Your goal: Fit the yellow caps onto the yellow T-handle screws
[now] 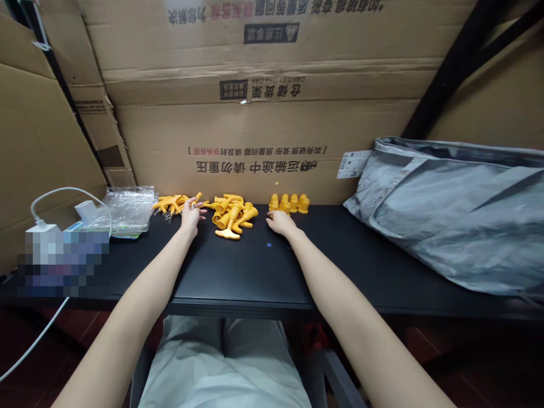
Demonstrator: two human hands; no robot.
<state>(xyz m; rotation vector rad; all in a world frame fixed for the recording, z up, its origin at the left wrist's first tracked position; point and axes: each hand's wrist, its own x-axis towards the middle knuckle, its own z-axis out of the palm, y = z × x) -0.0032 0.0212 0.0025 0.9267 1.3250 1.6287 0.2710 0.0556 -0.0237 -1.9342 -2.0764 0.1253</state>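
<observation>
My left hand (pixel 192 216) is closed on a yellow-handled corkscrew (pixel 196 198), with a bit of its metal spiral showing by the fingers. Beside that hand, to the left, lies a pile of yellow T-shaped handles with metal spirals (pixel 170 203). Between my hands is a heap of yellow corkscrew pieces (pixel 232 214) with flared, bell-shaped ends. My right hand (pixel 281 223) is closed at the front of a group of upright yellow bell-shaped bases (pixel 303 203). Its fingertips seem to grip one base, mostly hidden by the hand.
Clear plastic bags (pixel 127 209) lie at the left of the black table (pixel 255 272), near a white charger (pixel 43 241) with a cable. A grey fabric bag (pixel 450 215) fills the right side. Cardboard (pixel 255 124) stands behind as a wall.
</observation>
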